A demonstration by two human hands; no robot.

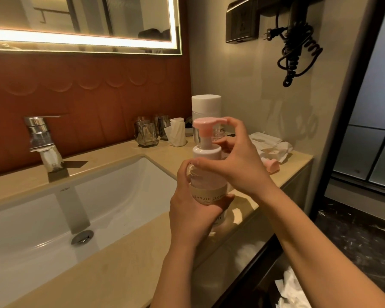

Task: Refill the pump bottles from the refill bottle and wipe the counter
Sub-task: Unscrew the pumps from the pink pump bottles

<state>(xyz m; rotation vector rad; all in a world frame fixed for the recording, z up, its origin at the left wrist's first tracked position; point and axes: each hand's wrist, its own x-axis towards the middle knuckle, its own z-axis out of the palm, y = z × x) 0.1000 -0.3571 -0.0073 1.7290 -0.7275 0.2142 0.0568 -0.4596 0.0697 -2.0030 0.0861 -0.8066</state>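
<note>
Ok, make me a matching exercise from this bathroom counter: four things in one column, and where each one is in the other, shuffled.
Things:
1. pump bottle
2. white-capped bottle
3. glass tumbler
4. loose pink piece

Places:
A. lying on the counter by the crumpled paper
B. gripped in the left hand
C. standing by the red wall, behind the sink
D. upright behind the held bottle

Pairs: 1-B, 2-D, 3-C, 4-A

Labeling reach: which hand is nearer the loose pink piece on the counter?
Right. Right hand, on the pump bottle's top, sits left of the pink piece; left hand grips the bottle lower, farther off.
</note>
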